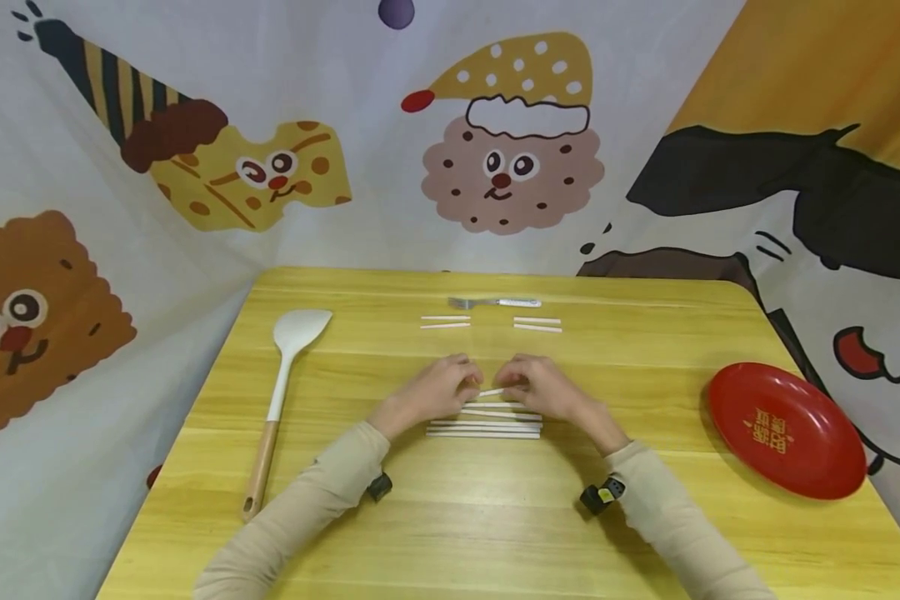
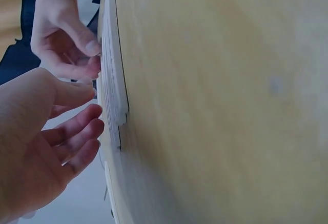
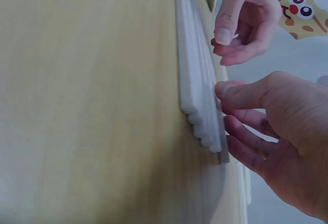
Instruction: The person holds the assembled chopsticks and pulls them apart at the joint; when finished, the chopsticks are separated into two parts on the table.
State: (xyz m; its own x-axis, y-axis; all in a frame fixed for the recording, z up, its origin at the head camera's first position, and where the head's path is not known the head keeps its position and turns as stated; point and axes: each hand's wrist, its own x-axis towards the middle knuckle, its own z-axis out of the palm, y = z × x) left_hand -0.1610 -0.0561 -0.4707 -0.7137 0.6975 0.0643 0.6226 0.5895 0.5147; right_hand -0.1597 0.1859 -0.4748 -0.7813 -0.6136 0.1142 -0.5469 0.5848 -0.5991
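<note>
My left hand (image 1: 444, 387) and right hand (image 1: 543, 387) face each other just above a row of thin white sticks (image 1: 483, 435) on the table. Between them, a white stick (image 1: 492, 392) reaches out from the right hand's pinched thumb and fingers toward the left fingertips. A small white tip (image 3: 236, 36) shows in the left hand's pinch in the right wrist view. Whether both hands hold the same stick, I cannot tell. Several sticks lie side by side below the hands, their ends uneven. Farther back are two pairs of shorter white sticks, a left pair (image 1: 446, 322) and a right pair (image 1: 537, 324).
A fork (image 1: 495, 303) with a patterned handle lies near the table's back edge. On the left is a white spatula (image 1: 292, 342) with a wooden handle. A red oval plate (image 1: 825, 433) sits at the right edge. A cartoon-printed cloth (image 1: 375, 242) hangs behind the wooden table (image 1: 465, 533).
</note>
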